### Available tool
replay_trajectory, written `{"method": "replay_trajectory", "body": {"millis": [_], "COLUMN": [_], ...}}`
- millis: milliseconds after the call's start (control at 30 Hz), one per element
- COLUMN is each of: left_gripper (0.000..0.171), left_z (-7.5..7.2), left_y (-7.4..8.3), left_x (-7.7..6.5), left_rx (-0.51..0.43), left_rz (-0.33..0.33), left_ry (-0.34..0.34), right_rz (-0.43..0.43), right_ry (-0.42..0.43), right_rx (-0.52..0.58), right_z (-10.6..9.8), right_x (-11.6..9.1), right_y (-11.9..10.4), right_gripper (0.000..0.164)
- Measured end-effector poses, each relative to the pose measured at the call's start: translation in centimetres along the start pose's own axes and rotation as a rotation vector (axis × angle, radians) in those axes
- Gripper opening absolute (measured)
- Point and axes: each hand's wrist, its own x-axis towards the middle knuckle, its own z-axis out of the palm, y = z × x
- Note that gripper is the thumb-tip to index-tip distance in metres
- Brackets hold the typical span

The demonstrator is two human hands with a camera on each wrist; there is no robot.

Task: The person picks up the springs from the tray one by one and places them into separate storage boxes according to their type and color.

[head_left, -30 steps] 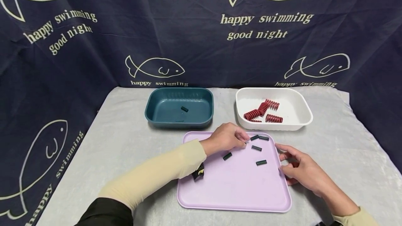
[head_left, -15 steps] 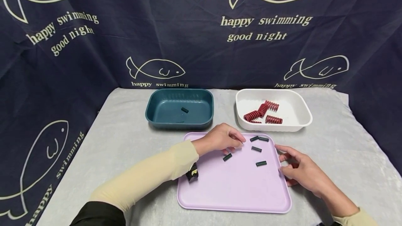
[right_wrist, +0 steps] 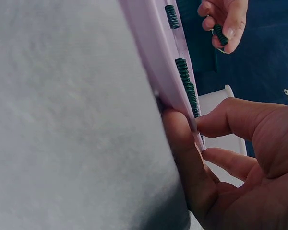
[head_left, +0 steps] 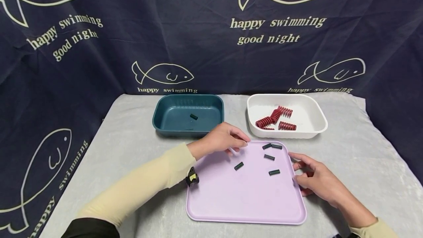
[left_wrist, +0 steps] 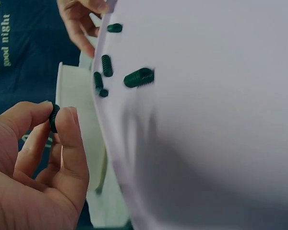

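My left hand [head_left: 220, 139] is over the far left part of the lilac tray [head_left: 246, 201]. Between its thumb and index fingertip it pinches a small dark green coil spring [left_wrist: 54, 119], which also shows in the right wrist view. Several more green springs [head_left: 269, 157] lie on the tray, two of them touching near its far right corner. My right hand [head_left: 314, 177] holds the tray's right rim, with the thumb and fingers around the edge [right_wrist: 194, 127].
Behind the tray stand a teal bin [head_left: 162, 115] with one green spring [head_left: 194, 116] in it and a white bin [head_left: 318, 120] holding several larger red springs [head_left: 287, 126]. A grey cloth [head_left: 132, 150] covers the table. A dark blue printed curtain [head_left: 211, 39] hangs behind.
The left hand has lifted away from the springs at the tray's far right and moved left toward the teal bin, carrying a green spring. The right hand stays at the tray rim.
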Motion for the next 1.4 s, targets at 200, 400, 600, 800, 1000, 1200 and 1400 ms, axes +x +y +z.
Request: {"method": "replay_trajectory", "body": {"millis": [200,400,600,800,1000,1200,1400], "left_gripper": [0.019,0.020,0.021,0.025,0.027,0.024,0.025], "left_z": [-2.3,-4.9,-7.2,-9.5,-11.5,-13.4,-14.9], "left_y": [0.4,0.6,0.3,0.2,0.1,-0.5,-1.0], "left_x": [-0.7,-1.4,-1.7,-1.8,-1.9,-2.0,-2.1], "left_rx": [-0.014,-0.037,-0.037,0.005,0.039,0.066,0.092], "left_rz": [-0.011,-0.037,-0.059,-0.061,-0.091,-0.108,-0.121], "left_ry": [0.010,0.032,0.052,0.071,0.087,0.112,0.129], "right_rz": [0.014,0.020,0.025,0.023,0.021,0.021,0.015], "right_ry": [-0.006,-0.011,-0.010,-0.009,-0.011,-0.005,-0.004], "right_rx": [-0.001,-0.007,-0.011,-0.012,-0.010,-0.017,-0.011], "right_z": [0.0,0.0,0.0,0.0,-0.1,-0.1,0.0], "right_x": [0.0,0.0,-0.1,0.0,0.0,0.0,0.0], "right_y": [0.0,0.1,0.1,0.1,0.1,0.0,-0.1], "right_gripper": [0.074,0.074,0.075,0.074,0.074,0.074,0.075]}}
